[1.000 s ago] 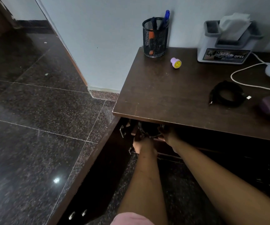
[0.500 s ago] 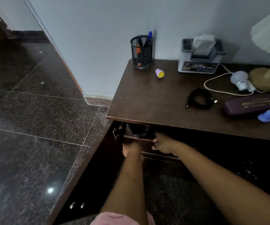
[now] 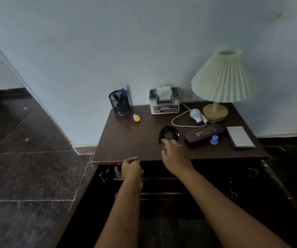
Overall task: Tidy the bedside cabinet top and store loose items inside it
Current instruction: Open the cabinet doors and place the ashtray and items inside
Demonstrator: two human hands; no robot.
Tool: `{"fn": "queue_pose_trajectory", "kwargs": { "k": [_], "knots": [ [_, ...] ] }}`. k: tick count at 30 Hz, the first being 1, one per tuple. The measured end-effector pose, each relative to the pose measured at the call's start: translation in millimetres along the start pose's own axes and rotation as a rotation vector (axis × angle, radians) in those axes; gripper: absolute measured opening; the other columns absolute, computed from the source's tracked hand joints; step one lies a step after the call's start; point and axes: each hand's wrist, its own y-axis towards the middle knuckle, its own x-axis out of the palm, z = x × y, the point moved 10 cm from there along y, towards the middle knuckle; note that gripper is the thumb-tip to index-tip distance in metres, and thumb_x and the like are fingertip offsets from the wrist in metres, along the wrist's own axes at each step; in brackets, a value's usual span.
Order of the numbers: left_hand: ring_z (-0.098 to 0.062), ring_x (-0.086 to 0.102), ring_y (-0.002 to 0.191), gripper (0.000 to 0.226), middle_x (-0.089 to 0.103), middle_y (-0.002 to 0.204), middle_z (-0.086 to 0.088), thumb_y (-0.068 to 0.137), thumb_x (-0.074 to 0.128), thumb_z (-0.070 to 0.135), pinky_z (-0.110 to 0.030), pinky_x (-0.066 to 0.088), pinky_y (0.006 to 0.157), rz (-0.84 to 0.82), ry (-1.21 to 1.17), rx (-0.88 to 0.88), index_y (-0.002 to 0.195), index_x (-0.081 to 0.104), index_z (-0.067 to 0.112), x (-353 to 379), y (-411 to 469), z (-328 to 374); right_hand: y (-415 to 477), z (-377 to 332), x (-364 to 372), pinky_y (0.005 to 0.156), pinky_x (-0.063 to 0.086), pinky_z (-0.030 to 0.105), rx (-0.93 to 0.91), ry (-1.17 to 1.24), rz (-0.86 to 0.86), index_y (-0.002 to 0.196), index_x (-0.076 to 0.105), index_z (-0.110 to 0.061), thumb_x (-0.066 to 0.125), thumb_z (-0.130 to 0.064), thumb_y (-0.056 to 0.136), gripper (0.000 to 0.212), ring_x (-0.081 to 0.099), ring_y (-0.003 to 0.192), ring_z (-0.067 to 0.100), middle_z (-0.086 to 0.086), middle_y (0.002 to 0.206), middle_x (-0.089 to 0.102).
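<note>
The right hand [image 3: 175,156] lies over the cabinet top [image 3: 126,142], fingers straight and loose, its blurred fingertips [image 3: 164,140] at the near edge of the black cable [image 3: 168,133], gripping nothing. The cable is a small, thin coil at mid-top. The left hand [image 3: 132,169] is curled below the front edge; I cannot tell whether it holds anything. Right of the cable lies a purple case [image 3: 205,133] with gold lettering too small to read. The tissue box [image 3: 164,104] at the wall reads "OPEL".
</note>
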Motion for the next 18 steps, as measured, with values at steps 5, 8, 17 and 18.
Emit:
{"fn": "queue_pose_trajectory", "kwargs": {
  "k": [5,8,17,18],
  "knots": [
    [-0.017,0.053,0.081,0.017,0.053,0.087,-0.006,0.095,0.044,0.002,-0.033,0.050,0.073,-0.127,-0.010,-0.087,0.089,0.057,0.012,28,-12,-18,5,41,17,0.100,0.036,0.041,0.111,-0.276,-0.066,0.148,0.020,-0.018,0.045,-0.035,0.095,0.061,0.044,0.125,0.030,0.010,0.140,0.041],
    [-0.016,0.053,0.076,0.024,0.054,0.084,-0.007,0.096,0.040,0.001,-0.030,0.050,0.068,-0.154,-0.016,-0.132,0.083,0.056,0.013,31,-6,-32,19,42,18,0.094,0.039,0.042,0.080,-0.327,0.005,0.148,0.019,-0.021,0.042,-0.037,0.096,0.060,0.050,0.119,0.032,0.010,0.133,0.049],
    [-0.030,0.051,0.122,0.035,0.054,0.131,-0.015,0.098,0.044,0.014,-0.035,0.043,0.090,-0.192,-0.137,-0.266,0.130,0.049,0.000,3,17,-47,19,18,22,0.085,0.041,0.039,-0.068,-0.242,0.062,0.108,0.054,-0.017,0.050,-0.029,0.092,0.021,0.057,0.105,0.033,0.009,0.111,0.063],
    [-0.031,0.049,0.126,0.038,0.052,0.134,-0.015,0.098,0.045,0.018,-0.035,0.042,0.091,-0.214,-0.154,-0.283,0.131,0.048,0.001,1,17,-49,14,12,25,0.086,0.042,0.038,-0.110,-0.164,0.032,0.107,0.056,-0.017,0.053,-0.028,0.090,0.020,0.057,0.104,0.032,0.008,0.110,0.063]
  ]
}}
